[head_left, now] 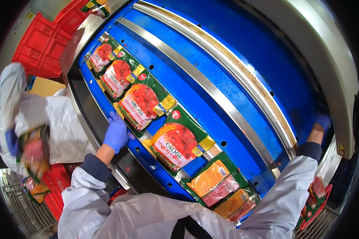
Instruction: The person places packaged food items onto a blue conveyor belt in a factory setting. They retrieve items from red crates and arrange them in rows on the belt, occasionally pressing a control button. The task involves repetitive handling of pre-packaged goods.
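Observation:
My left hand [116, 133], in a purple glove, lies at the near edge of the blue machine bed [195, 89] with its fingers apart, holding nothing. Just beyond its fingertips is a green-and-yellow food pack [141, 105] showing red meat on its front. A similar pack [174, 143] lies to the right, and smaller ones [117, 75] continue up to the far left. Closer to me, packs lie with their clear windows up [219, 181]. My right hand [322, 120], also gloved, reaches in beside the grey machine cover [323, 47]; its fingers are lost in shadow.
Metal bars [211, 87] and a white rail [243, 63] cross the bed. At left, a co-worker in white [64, 123] handles a blurred pack [35, 149]. Red crates [40, 44] stand at the far left; another red crate [325, 199] holds packs at lower right.

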`<act>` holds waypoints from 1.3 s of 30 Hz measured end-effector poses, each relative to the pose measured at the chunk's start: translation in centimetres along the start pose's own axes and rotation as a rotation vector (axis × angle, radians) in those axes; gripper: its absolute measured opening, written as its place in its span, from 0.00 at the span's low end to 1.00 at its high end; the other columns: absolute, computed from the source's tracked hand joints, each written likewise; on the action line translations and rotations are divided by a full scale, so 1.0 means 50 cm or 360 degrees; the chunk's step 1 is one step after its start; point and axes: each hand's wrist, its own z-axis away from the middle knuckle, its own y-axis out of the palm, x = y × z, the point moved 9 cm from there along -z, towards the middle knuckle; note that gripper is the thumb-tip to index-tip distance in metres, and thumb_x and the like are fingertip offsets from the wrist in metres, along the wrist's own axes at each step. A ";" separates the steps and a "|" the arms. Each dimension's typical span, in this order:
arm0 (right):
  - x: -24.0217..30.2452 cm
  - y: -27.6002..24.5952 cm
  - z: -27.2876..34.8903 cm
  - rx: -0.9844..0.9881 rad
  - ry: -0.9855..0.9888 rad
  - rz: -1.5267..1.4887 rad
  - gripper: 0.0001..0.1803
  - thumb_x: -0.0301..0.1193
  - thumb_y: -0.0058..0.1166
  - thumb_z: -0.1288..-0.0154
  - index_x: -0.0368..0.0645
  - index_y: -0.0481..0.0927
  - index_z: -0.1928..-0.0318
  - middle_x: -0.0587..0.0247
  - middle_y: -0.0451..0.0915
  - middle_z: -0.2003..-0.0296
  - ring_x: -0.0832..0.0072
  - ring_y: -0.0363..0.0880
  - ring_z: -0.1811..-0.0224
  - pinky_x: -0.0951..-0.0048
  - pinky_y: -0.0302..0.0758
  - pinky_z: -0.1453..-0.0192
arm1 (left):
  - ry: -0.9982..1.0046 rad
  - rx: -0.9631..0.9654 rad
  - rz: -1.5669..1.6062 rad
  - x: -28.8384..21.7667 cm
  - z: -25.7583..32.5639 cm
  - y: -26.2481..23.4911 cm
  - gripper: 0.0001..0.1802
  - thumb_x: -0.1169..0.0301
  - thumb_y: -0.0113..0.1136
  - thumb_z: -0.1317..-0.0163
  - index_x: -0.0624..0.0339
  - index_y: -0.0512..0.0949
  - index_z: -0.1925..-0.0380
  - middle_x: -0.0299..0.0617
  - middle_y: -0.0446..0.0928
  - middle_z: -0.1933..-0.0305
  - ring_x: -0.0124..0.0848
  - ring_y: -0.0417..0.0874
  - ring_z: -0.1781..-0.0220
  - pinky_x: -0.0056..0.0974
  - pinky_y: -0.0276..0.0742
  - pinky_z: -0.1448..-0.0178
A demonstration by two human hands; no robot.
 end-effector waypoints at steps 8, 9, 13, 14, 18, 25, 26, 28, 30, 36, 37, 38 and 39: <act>-0.031 0.001 0.320 0.0048 0.0078 -0.0537 0.18 0.35 0.43 0.35 0.46 0.68 0.46 0.60 0.64 0.40 0.57 0.56 0.35 0.35 0.59 0.41 | 0.0035 -0.0157 0.0251 -0.022 0.031 -0.055 0.56 0.59 0.73 0.63 0.77 0.51 0.39 0.72 0.47 0.35 0.62 0.55 0.35 0.45 0.60 0.34; -0.018 0.024 0.377 0.0156 0.0044 -0.0541 0.16 0.32 0.46 0.36 0.44 0.68 0.48 0.57 0.67 0.44 0.55 0.60 0.39 0.36 0.62 0.42 | 0.0073 -0.0229 0.0304 -0.010 0.036 -0.047 0.56 0.59 0.73 0.62 0.76 0.51 0.39 0.71 0.47 0.35 0.62 0.55 0.35 0.45 0.59 0.34; 0.029 0.029 0.562 0.0507 -0.0175 -0.0503 0.14 0.26 0.52 0.40 0.41 0.69 0.54 0.51 0.74 0.54 0.53 0.73 0.49 0.43 0.73 0.48 | 0.0379 -0.0847 0.0759 -0.001 0.123 -0.110 0.34 0.72 0.62 0.51 0.73 0.62 0.44 0.59 0.53 0.34 0.55 0.57 0.35 0.44 0.58 0.34; 0.028 0.046 0.619 0.0580 -0.0245 -0.0496 0.13 0.26 0.53 0.40 0.41 0.69 0.55 0.52 0.74 0.54 0.54 0.73 0.49 0.44 0.74 0.49 | 0.0470 -0.1081 0.0930 0.000 0.152 -0.142 0.30 0.75 0.59 0.50 0.72 0.64 0.45 0.57 0.54 0.34 0.53 0.58 0.35 0.44 0.58 0.34; 0.016 0.133 0.959 0.0721 -0.0086 -0.0612 0.10 0.24 0.49 0.38 0.47 0.72 0.56 0.59 0.75 0.55 0.61 0.75 0.51 0.46 0.77 0.52 | 0.1329 -0.1211 0.1445 -0.155 0.351 -0.270 0.21 0.82 0.55 0.47 0.64 0.70 0.49 0.46 0.71 0.46 0.38 0.74 0.47 0.39 0.69 0.42; -0.168 0.117 1.348 0.1086 0.0437 -0.0558 0.07 0.28 0.50 0.37 0.46 0.70 0.60 0.61 0.75 0.56 0.67 0.77 0.55 0.55 0.79 0.55 | 0.0830 0.1920 0.3211 -0.364 0.437 -0.052 0.25 0.69 0.55 0.40 0.68 0.64 0.45 0.51 0.72 0.47 0.40 0.78 0.50 0.41 0.76 0.47; -0.181 0.103 1.375 0.1108 0.0450 -0.0443 0.08 0.30 0.51 0.37 0.45 0.70 0.59 0.62 0.75 0.56 0.69 0.76 0.53 0.59 0.78 0.53 | 0.0835 0.1953 0.3105 -0.354 0.455 -0.038 0.25 0.71 0.56 0.42 0.68 0.65 0.46 0.51 0.73 0.48 0.40 0.78 0.50 0.41 0.77 0.47; -0.189 0.067 1.374 0.0997 0.0460 -0.0532 0.10 0.30 0.51 0.38 0.44 0.70 0.56 0.64 0.75 0.57 0.72 0.75 0.53 0.65 0.77 0.52 | 0.0847 0.1970 0.2955 -0.346 0.481 -0.023 0.25 0.75 0.58 0.45 0.68 0.66 0.46 0.50 0.74 0.50 0.40 0.79 0.51 0.41 0.77 0.48; -0.192 0.045 1.362 0.0911 0.0482 -0.0534 0.13 0.30 0.52 0.38 0.44 0.70 0.53 0.66 0.74 0.58 0.75 0.74 0.55 0.70 0.75 0.52 | 0.0846 0.1929 0.2868 -0.339 0.496 -0.012 0.26 0.79 0.59 0.49 0.68 0.67 0.47 0.50 0.75 0.51 0.39 0.79 0.52 0.40 0.78 0.49; -0.145 0.041 1.279 0.0653 0.0176 0.0329 0.12 0.32 0.50 0.37 0.41 0.74 0.56 0.68 0.76 0.65 0.79 0.74 0.64 0.79 0.70 0.59 | 0.1035 0.1927 0.2557 -0.340 0.538 -0.013 0.26 0.81 0.60 0.50 0.68 0.68 0.48 0.48 0.76 0.52 0.35 0.80 0.53 0.39 0.78 0.49; -0.135 0.035 1.265 0.0589 0.0113 0.0428 0.10 0.34 0.51 0.38 0.41 0.75 0.61 0.69 0.75 0.70 0.81 0.71 0.69 0.81 0.67 0.65 | 0.1001 0.1939 0.2619 -0.340 0.540 -0.014 0.25 0.82 0.62 0.51 0.68 0.69 0.50 0.49 0.77 0.55 0.35 0.81 0.56 0.38 0.81 0.54; -0.128 0.025 1.253 0.0527 0.0094 0.0286 0.10 0.35 0.52 0.38 0.42 0.75 0.61 0.69 0.75 0.70 0.81 0.71 0.70 0.81 0.68 0.65 | 0.0998 0.1941 0.2608 -0.339 0.542 -0.014 0.26 0.82 0.62 0.52 0.68 0.69 0.50 0.49 0.77 0.55 0.35 0.81 0.56 0.38 0.81 0.54; -0.120 0.017 1.243 0.0477 0.0081 0.0147 0.10 0.36 0.52 0.38 0.43 0.75 0.62 0.69 0.75 0.71 0.81 0.71 0.70 0.80 0.68 0.66 | 0.0986 0.1933 0.2607 -0.334 0.540 -0.015 0.26 0.82 0.62 0.52 0.68 0.69 0.50 0.48 0.77 0.55 0.35 0.81 0.56 0.38 0.81 0.54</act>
